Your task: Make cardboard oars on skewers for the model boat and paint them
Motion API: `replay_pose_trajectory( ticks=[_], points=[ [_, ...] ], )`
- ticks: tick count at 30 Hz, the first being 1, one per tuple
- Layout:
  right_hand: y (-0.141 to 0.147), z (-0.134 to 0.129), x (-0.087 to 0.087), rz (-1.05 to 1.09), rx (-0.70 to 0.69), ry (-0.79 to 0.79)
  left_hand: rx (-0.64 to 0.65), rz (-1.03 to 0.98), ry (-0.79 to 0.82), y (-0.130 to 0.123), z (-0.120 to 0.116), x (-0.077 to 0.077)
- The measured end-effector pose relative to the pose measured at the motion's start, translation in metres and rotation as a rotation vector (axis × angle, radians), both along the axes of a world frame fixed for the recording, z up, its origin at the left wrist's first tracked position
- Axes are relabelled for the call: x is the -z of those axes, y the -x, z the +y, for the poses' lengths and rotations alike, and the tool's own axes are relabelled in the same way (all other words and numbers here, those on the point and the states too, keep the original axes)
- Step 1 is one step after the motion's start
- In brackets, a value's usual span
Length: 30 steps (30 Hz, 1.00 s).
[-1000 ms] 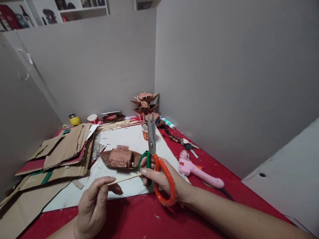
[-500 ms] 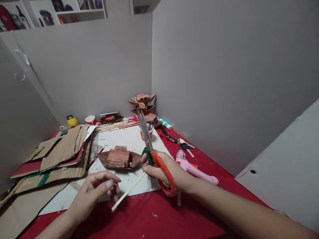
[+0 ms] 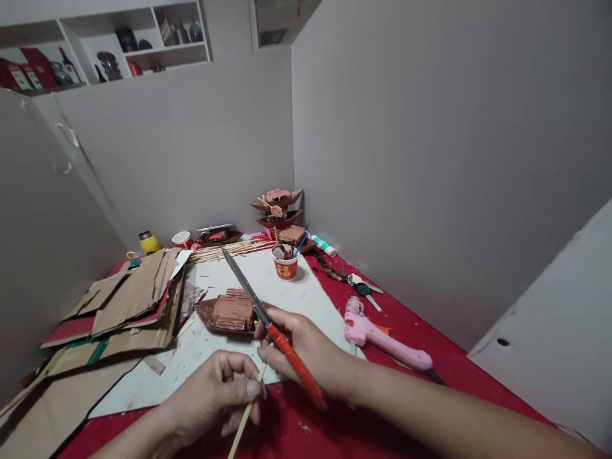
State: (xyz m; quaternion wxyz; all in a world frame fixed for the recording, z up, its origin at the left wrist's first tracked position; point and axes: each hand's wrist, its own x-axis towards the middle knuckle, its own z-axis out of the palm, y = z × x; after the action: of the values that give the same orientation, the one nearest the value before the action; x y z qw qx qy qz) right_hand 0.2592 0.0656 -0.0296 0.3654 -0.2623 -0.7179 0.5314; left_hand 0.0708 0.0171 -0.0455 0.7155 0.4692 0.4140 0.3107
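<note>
My left hand (image 3: 222, 389) pinches a thin pale wooden stick (image 3: 243, 422) between thumb and fingers. Its upper end reaches the fingertips of my right hand (image 3: 310, 350), which grips a pair of scissors (image 3: 292, 358) with orange handles. The blades point up and to the left, and look closed together. Just beyond the hands, a brown model boat (image 3: 233, 312) with a slatted roof rests on a white board (image 3: 258, 271); the right hand and scissors cover its right end.
Flattened cardboard (image 3: 129, 293) is piled on the left. On the right lie a pink glue gun (image 3: 382, 341) and keys (image 3: 364, 289). A red-and-white paper cup (image 3: 285, 262) stands behind the boat, with thin sticks (image 3: 229, 250) and stacked model boats (image 3: 278, 207) farther back.
My left hand has moved right and closed on the stick. The scissors have tilted left, and the view has shifted slightly, so the background sits lower.
</note>
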Motion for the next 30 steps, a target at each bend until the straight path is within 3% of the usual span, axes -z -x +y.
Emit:
replay_pose_trajectory(
  ticks=[5, 8, 11, 16, 20, 30],
  points=[
    [-0.012, 0.008, 0.005, 0.065, 0.045, -0.039, -0.245, -0.142, -0.137, 0.011, 0.014, -0.026],
    [-0.019, 0.013, 0.009, -0.011, 0.061, -0.097, -0.413, -0.22, -0.284, 0.02, 0.023, -0.045],
    [-0.023, 0.013, 0.01, -0.148, 0.059, -0.187, -0.549, -0.236, -0.392, 0.025, 0.026, -0.053],
    [-0.025, 0.008, 0.011, -0.427, 0.141, -0.41, -0.708, -0.175, -0.475, 0.029, 0.017, -0.049],
    [-0.027, 0.007, 0.016, -0.517, 0.228, -0.582, -0.788, -0.113, -0.546, 0.031, 0.007, -0.045],
    [-0.031, 0.013, 0.024, -0.611, 0.313, -0.711, -0.753, 0.043, -0.809, 0.03, -0.004, -0.038]
  ],
)
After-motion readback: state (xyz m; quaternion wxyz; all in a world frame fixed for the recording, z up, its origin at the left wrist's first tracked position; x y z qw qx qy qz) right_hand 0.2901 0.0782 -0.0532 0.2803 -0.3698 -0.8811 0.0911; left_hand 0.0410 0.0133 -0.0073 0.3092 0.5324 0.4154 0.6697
